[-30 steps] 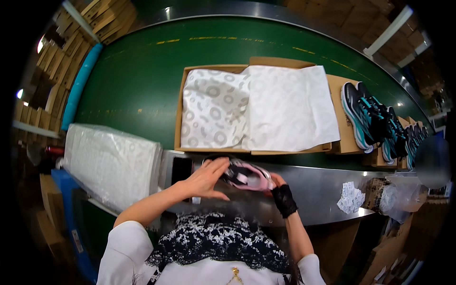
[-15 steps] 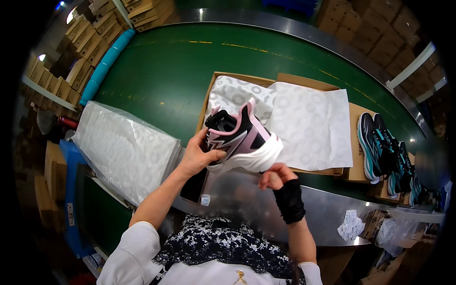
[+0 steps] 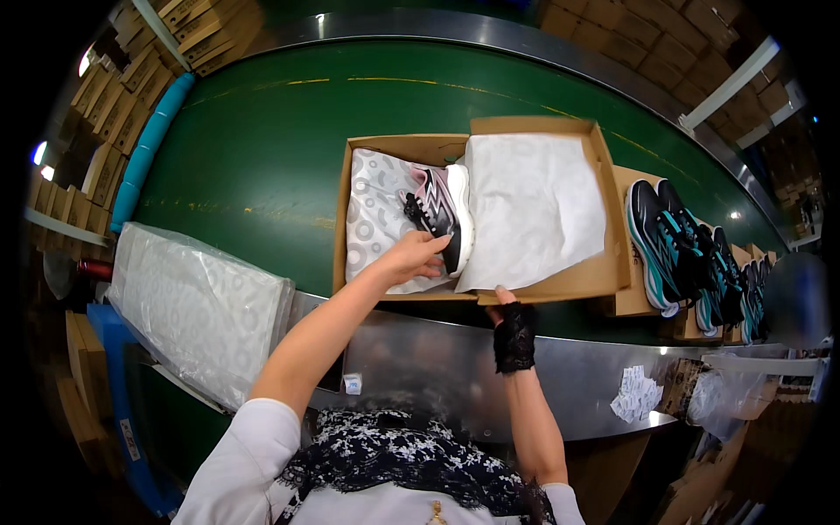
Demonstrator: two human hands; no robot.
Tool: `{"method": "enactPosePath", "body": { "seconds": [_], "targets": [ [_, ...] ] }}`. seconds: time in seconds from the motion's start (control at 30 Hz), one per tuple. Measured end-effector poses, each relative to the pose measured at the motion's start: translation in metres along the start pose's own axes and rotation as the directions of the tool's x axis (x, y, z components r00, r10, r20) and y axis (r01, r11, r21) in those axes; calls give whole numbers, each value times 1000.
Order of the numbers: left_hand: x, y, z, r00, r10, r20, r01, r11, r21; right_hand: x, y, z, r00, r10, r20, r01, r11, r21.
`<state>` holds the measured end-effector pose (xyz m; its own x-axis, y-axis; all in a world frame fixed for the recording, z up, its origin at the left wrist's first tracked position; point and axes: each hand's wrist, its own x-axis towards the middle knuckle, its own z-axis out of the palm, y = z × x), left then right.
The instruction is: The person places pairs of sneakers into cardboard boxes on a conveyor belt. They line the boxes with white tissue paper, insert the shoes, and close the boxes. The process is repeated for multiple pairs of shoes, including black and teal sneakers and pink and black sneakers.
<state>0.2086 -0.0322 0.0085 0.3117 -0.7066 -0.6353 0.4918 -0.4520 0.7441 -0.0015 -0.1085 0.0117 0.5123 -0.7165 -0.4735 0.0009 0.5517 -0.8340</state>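
A black, pink and white sneaker [image 3: 448,210] lies on its side in an open brown shoebox [image 3: 343,219], over grey-patterned tissue paper [image 3: 372,210]. My left hand [image 3: 418,255] is closed around its toe, with the thumb on top. The sole faces right, against the white sheet of tissue that spreads over the box's right part, the lid side [image 3: 617,236]. At the near rim, between the box's two halves, my right hand [image 3: 505,306] in a black lace wristband pinches the cardboard edge; its lower fingers are partly hidden.
Black and teal sneakers [image 3: 652,245] stand on boxes at the right. A plastic-wrapped stack of tissue paper [image 3: 197,306] lies at the left. A heap of small white paper slips [image 3: 636,394] sits on the metal edge [image 3: 420,350] of the green belt [image 3: 262,166].
The sneaker has gone from above the box down onto the tissue inside it, turned on its side. My right hand has moved from beside the sole to the box's near rim.
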Motion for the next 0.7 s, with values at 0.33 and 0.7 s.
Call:
{"method": "enactPosePath", "body": {
  "seconds": [0.33,0.7],
  "targets": [
    [-50,-67,-91,677,587,-444,-162,708,687,14,23,29,460,-563,686,509,-466,-724],
    [-95,27,-58,987,136,-83,-160,850,-502,-6,-105,67,463,-503,730,638,-383,-668]
  ]
}}
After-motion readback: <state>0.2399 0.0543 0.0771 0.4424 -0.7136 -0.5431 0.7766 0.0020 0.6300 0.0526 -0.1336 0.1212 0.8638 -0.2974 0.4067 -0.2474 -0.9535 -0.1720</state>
